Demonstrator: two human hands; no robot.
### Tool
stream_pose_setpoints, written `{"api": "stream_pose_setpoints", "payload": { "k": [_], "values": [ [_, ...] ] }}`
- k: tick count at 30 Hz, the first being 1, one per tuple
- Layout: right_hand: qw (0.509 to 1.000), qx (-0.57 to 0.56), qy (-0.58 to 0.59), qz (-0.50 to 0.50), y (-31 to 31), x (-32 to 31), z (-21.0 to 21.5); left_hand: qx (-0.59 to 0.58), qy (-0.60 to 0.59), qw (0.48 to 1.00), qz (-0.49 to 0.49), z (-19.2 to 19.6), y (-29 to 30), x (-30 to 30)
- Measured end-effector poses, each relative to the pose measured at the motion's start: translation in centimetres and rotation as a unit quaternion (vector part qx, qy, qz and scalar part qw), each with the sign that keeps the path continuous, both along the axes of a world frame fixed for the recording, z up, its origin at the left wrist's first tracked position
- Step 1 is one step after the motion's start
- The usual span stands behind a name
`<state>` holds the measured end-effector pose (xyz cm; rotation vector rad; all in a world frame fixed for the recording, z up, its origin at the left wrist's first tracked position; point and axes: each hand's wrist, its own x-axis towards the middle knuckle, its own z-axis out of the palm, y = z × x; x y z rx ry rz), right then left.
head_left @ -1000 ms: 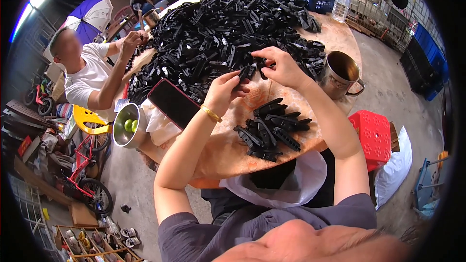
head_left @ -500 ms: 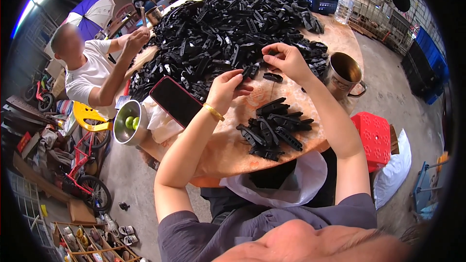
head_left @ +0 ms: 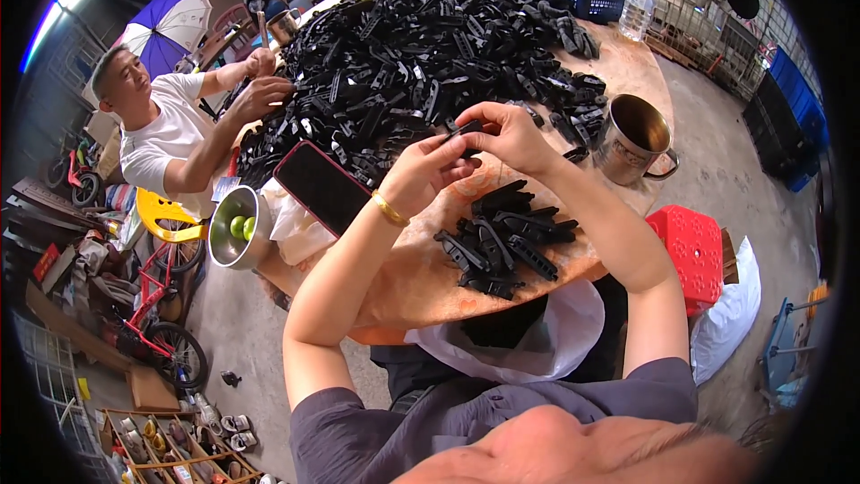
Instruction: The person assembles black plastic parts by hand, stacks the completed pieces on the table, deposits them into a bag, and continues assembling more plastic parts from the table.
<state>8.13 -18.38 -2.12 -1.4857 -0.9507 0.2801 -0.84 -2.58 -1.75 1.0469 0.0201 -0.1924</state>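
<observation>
In front of the big heap, my two hands meet over the table on one small black plastic piece point(head_left: 468, 128). My left hand point(head_left: 432, 168) pinches it from the left, while my right hand point(head_left: 512, 137) has thumb and fingers closed on its other end. Fingers cover much of the piece. Beyond them spreads a large heap of similar black plastic parts point(head_left: 403, 63), long and narrow. A smaller pile of longer black parts point(head_left: 506, 237) lies near the table edge, between my forearms. A dark phone with a red rim point(head_left: 322, 188) rests beside my left wrist.
A metal mug point(head_left: 634, 139) stands right of my right hand. Left are a metal bowl point(head_left: 235, 251) with green fruit and a co-worker point(head_left: 161, 134) reaching into the heap. An open white bag point(head_left: 573, 332) hangs at my lap; a red stool point(head_left: 688, 255) is at right.
My right hand has moved left and down to meet my left hand at the black piece. The co-worker's nearer hand has lowered to the heap.
</observation>
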Motion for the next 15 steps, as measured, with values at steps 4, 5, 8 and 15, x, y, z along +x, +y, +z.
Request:
{"api": "stream_pose_setpoints", "payload": {
  "k": [4,5,8,15],
  "values": [
    [0.996,0.069,0.002,-0.063,0.5,-0.8,0.1,-0.014,-0.021,0.999,0.024,0.2,-0.4,-0.2],
    [0.99,0.117,0.068,-0.046,0.6,-0.6,0.1,-0.013,-0.004,0.998,0.054,0.4,-0.4,-0.2],
    [0.996,0.059,-0.003,-0.059,-0.5,-0.1,0.8,-0.023,0.003,0.995,0.094,0.4,-0.2,0.0],
    [0.992,0.028,-0.122,-0.005,-0.5,0.0,0.7,-0.027,-0.037,0.997,0.065,0.6,0.0,-0.3]
  ]
}}
